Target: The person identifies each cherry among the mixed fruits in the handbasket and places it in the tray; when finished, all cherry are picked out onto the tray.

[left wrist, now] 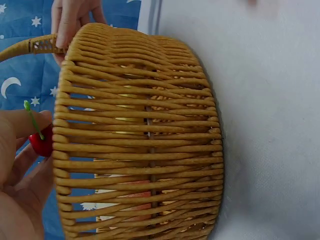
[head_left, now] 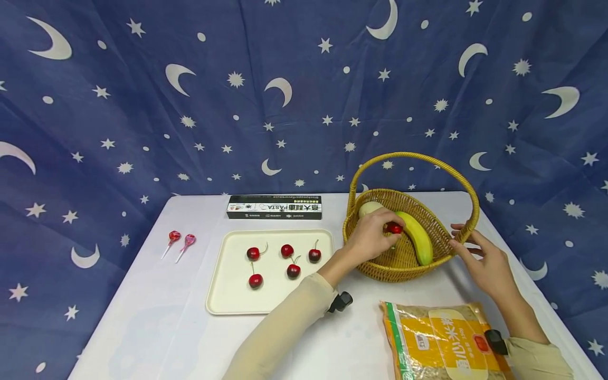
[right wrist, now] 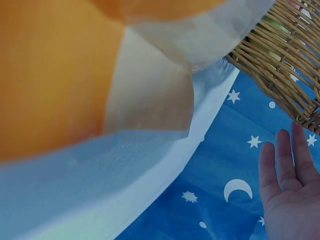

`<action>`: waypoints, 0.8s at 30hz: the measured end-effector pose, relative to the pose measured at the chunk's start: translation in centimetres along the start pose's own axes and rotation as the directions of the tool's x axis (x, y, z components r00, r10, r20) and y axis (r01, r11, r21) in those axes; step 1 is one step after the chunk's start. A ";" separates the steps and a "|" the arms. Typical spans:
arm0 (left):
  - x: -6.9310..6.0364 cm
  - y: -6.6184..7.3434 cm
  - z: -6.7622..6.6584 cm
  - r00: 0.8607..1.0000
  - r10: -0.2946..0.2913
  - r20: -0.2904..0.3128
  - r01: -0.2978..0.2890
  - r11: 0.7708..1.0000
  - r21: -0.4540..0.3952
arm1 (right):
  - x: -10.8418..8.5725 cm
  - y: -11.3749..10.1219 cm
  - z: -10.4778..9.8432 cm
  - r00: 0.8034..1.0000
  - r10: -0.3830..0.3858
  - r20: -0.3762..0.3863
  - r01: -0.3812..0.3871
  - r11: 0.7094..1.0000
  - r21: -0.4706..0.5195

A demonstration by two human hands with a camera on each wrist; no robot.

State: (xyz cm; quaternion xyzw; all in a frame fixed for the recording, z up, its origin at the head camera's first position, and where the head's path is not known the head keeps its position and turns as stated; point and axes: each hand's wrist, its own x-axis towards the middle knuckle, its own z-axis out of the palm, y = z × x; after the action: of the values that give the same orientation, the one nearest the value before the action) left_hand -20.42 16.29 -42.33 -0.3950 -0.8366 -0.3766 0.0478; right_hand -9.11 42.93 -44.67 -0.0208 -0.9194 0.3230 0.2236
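My left hand point(head_left: 375, 235) pinches a dark red cherry point(head_left: 394, 228) above the wicker basket point(head_left: 394, 273). In the left wrist view, the cherry point(left wrist: 42, 142) has a short green stem and sits between thumb and fingers beside the rim. On the right side, my right hand point(head_left: 489, 264) holds the basket where the handle meets the rim; in the right wrist view its extended fingers point(right wrist: 285, 160) reach the weave. Inside the basket lie a yellow-green banana point(head_left: 418, 240) and a pale round item point(head_left: 369, 208), partly hidden by my left hand.
Several cherries lie on a cream tray point(head_left: 218, 279) left of the basket. Behind it stands a black-and-white pasta box point(head_left: 274, 207). Two lollipops point(head_left: 188, 241) lie far left. A yellow-orange food bag point(head_left: 442, 338) rests in front, under my right forearm.
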 end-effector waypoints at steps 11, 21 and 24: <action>-2.0 0.5 -1.7 0.992 0.048 -0.114 -0.055 0.996 -0.065 | 0.0 0.1 0.0 1.000 -0.003 -0.009 0.003 1.000 0.013; -3.9 0.9 -2.8 0.979 0.068 -0.191 -0.100 0.981 -0.166 | 0.0 0.4 -0.2 1.000 -0.002 0.002 0.002 1.000 0.011; -4.5 1.2 -3.2 0.978 0.062 -0.200 -0.099 0.979 -0.179 | 0.0 0.3 -0.1 1.000 -0.001 0.006 0.001 1.000 0.013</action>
State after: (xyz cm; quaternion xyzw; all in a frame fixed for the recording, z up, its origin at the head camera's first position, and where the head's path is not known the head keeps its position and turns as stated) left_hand -17.21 11.82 -41.08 -0.3927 -0.7721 -0.4881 0.1068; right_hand -9.13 43.24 -44.79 -0.0180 -0.9180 0.3289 0.2211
